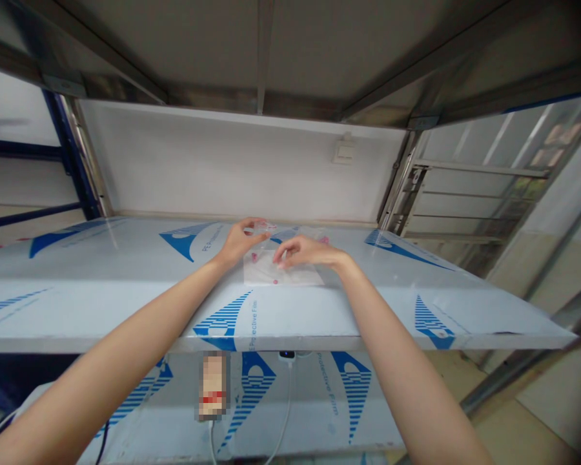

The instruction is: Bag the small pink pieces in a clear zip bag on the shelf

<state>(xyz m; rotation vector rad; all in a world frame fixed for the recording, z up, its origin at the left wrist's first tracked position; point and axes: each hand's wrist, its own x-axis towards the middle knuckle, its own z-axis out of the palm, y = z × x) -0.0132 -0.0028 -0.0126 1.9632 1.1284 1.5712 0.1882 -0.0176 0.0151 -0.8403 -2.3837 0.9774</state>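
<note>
A clear plastic bag (275,270) with small pink-red marks inside lies flat on the film-covered table top (106,290), near the far edge. My left hand (242,240) pinches a gathered clear plastic piece at the bag's far edge between fingers and thumb. My right hand (305,252) sits on the near part of the bag with its fingers curled down. I cannot tell whether those fingers grip the plastic. The hands hide part of the bag, so its contents are hard to make out.
A white wall panel with a wall switch (343,152) stands behind the table, under a metal shelf (256,58) overhead. Below the table front is a lower shelf (310,400) with white cables and a pixelated object (212,385). Blue uprights stand left; a metal rack stands right.
</note>
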